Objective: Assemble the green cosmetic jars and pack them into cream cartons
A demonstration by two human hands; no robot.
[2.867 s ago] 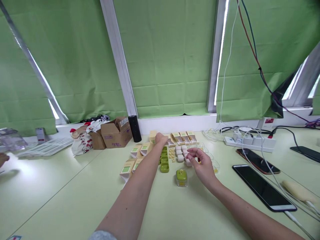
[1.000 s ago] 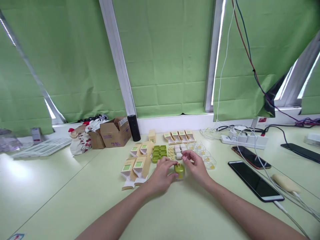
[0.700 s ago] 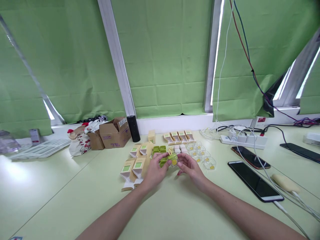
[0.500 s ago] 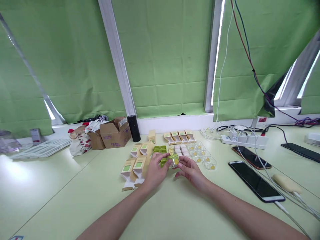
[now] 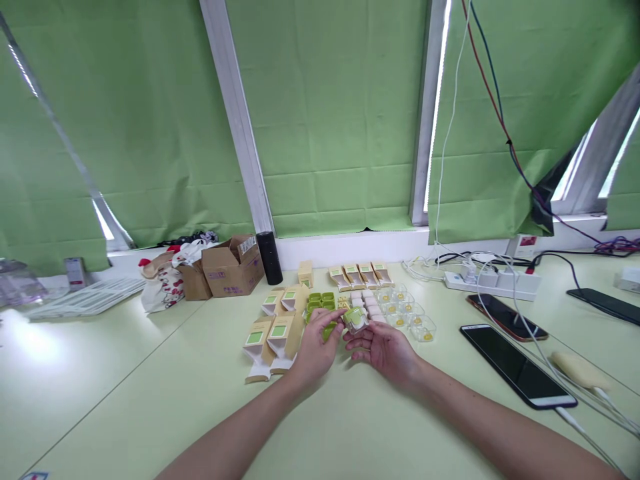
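Observation:
Both my hands meet over the middle of the pale green table (image 5: 125, 400). My left hand (image 5: 314, 348) and my right hand (image 5: 384, 347) together pinch a small clear case with a green insert (image 5: 355, 319), held just above the tabletop. Behind it lie green trays (image 5: 320, 301), small white blocks (image 5: 370, 301), and a row of clear cases with yellow dots (image 5: 407, 313). Tan open cartons with green labels (image 5: 273, 337) lie just left of my left hand. More small cartons (image 5: 361, 275) line the back.
Two phones (image 5: 517, 363) and a white power strip (image 5: 493, 281) with cables lie on the right. A cardboard box (image 5: 233, 267), a black cylinder (image 5: 270, 257) and a printed bag (image 5: 163, 283) stand at back left. Green blinds cover the windows.
My left hand came back from the far cartons. Both hands picked the green-topped case up off the table and have been turning it; it now sits slightly farther right.

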